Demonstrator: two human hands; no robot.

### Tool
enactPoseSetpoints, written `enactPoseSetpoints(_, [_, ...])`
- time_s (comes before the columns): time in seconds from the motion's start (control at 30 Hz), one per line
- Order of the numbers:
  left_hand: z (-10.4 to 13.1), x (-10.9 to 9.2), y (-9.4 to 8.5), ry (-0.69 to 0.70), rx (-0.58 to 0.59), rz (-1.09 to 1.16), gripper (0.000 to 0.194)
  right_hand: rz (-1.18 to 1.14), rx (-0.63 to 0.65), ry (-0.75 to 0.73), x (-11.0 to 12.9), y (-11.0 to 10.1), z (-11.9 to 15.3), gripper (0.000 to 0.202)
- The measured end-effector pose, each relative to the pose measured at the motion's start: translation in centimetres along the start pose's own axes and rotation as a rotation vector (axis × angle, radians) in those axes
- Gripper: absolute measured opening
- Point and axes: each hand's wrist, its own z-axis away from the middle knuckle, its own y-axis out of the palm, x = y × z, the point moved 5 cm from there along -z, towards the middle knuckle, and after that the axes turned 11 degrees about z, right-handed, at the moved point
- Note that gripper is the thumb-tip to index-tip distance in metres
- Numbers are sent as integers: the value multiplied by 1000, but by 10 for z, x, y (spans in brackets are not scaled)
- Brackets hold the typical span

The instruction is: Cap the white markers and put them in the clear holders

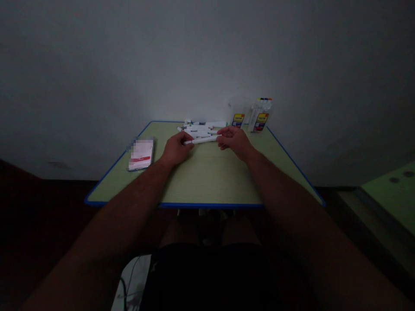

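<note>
A white marker [204,140] lies nearly level between my two hands, just in front of a loose pile of white markers [196,128]. My left hand [178,148] pinches its left end between thumb and fingers. On its right end, the fingers of my right hand [236,140] are closed. Behind my right hand stands a clear plastic case [239,113] with a yellow and dark label. To its right is a second clear case [260,115], with several coloured marker ends showing at its top.
The small pale table [210,185] has a blue edge and stands against a grey wall [194,56]. On its left side lies a flat pinkish-white item [142,154] with a red band, partly pixelated. Part of a white chair [134,280] shows below.
</note>
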Motion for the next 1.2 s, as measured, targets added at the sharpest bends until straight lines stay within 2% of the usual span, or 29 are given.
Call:
enactPoseSetpoints(0.23, [0,-2,-1,22,-20,14,14,58,-50,71,-6,-5,-2,18])
enactPoseSetpoints(0.53, [2,-11,-2,-5,-30,39,15,153,-78,73,-14,-11,-6,13])
enactPoseSetpoints(1.2, [0,-3,-1,-21,-10,107,16,149,-59,37,-15,-14,-6,16])
